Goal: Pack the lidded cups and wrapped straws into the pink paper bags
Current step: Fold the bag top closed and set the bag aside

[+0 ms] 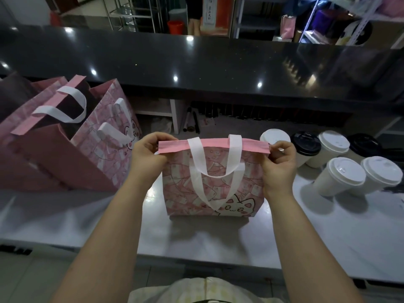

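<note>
A pink paper bag [213, 193] with white handles and a cat print stands on the white counter in front of me, its top folded flat. My left hand [148, 156] pinches the left end of the pink top strip. My right hand [278, 162] pinches the right end of that strip. Several lidded paper cups stand to the right: a white-lidded cup [341, 176] nearest, another white-lidded cup [381, 171] beside it, and a black-lidded cup [307, 147] behind. No wrapped straws are visible.
Other pink bags [72, 136] stand open at the left on the white counter [196, 235]. A raised black bar top [196, 64] runs across behind. Shelving and a red bucket [175, 27] lie beyond it.
</note>
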A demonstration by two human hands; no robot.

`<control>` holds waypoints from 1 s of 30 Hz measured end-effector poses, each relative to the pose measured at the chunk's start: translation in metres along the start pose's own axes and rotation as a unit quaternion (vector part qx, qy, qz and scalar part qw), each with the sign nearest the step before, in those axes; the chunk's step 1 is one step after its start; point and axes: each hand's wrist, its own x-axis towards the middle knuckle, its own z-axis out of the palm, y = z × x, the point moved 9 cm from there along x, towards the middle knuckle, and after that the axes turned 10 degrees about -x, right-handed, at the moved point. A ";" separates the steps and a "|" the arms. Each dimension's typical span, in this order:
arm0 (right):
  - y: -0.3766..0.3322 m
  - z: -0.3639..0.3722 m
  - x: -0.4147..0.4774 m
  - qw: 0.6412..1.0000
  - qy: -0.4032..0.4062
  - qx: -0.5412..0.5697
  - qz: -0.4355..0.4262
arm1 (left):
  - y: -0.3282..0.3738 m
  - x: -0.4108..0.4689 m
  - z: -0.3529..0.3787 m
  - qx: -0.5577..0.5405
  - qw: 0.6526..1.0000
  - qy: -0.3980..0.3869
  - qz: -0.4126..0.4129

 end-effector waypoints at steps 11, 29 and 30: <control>-0.029 0.009 0.014 0.978 -0.095 -0.138 -0.125 | -0.006 0.004 -0.007 -0.078 0.996 -0.033 -0.006; -0.056 0.012 0.005 0.874 -0.183 -0.354 -0.279 | 0.040 -0.015 0.002 0.230 0.958 -0.107 0.135; -0.051 0.010 0.008 0.890 -0.172 -0.350 -0.235 | 0.043 -0.016 0.004 0.247 0.953 -0.084 0.152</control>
